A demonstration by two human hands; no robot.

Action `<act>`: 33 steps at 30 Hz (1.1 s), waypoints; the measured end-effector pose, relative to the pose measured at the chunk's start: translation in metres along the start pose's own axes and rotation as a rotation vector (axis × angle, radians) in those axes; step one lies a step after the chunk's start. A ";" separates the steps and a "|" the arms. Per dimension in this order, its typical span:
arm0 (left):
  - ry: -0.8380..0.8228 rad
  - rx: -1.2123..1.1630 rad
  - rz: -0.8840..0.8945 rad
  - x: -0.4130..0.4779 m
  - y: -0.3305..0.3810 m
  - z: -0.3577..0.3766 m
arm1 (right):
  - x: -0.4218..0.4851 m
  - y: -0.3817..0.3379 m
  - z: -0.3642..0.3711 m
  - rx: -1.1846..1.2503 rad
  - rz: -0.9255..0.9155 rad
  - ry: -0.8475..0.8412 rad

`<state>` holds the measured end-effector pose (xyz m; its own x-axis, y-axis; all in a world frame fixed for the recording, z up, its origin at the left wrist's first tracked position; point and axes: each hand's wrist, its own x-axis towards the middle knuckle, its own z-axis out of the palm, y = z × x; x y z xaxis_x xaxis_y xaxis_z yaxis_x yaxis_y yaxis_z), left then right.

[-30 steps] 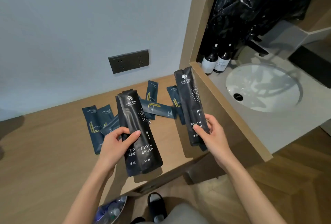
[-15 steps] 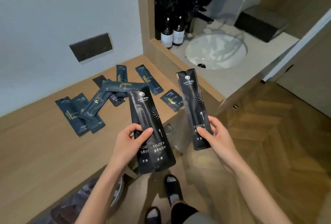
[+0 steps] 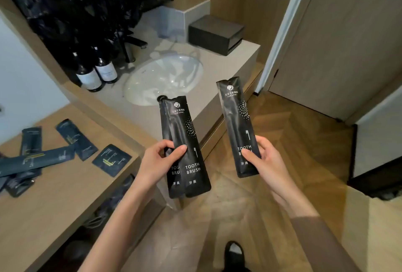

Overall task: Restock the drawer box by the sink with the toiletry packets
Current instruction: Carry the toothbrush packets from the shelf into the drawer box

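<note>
Over wood floor (image 3: 304, 141), packets (image 3: 185, 132) between fingers (image 3: 180, 149)

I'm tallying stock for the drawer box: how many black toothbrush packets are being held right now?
3. A pair of overlapping toothbrush packets in the left hand, a single packet in the right hand. More could hide behind the left pair.

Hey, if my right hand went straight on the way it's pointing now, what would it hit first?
Probably the front edge of the sink counter. The right hand, gripping a toothbrush packet, points up-left toward it. Depth is unclear, so it may pass above toward the basin.
</note>
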<state>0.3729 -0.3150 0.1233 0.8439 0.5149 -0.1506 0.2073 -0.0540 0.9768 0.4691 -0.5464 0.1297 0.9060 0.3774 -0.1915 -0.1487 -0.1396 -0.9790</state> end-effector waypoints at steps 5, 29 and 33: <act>0.021 -0.104 0.000 0.058 0.035 0.097 | 0.065 -0.023 -0.082 -0.042 -0.020 0.006; 0.228 -0.064 0.010 0.475 0.135 0.211 | 0.515 -0.131 -0.145 -0.205 -0.029 -0.145; 0.273 0.029 -0.001 0.538 0.142 0.221 | 0.592 -0.142 -0.130 -0.306 -0.033 -0.227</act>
<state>0.9653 -0.2344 0.1471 0.6803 0.7260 -0.1007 0.2252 -0.0762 0.9713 1.0785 -0.4222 0.1644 0.7922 0.5750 -0.2043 0.0359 -0.3782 -0.9250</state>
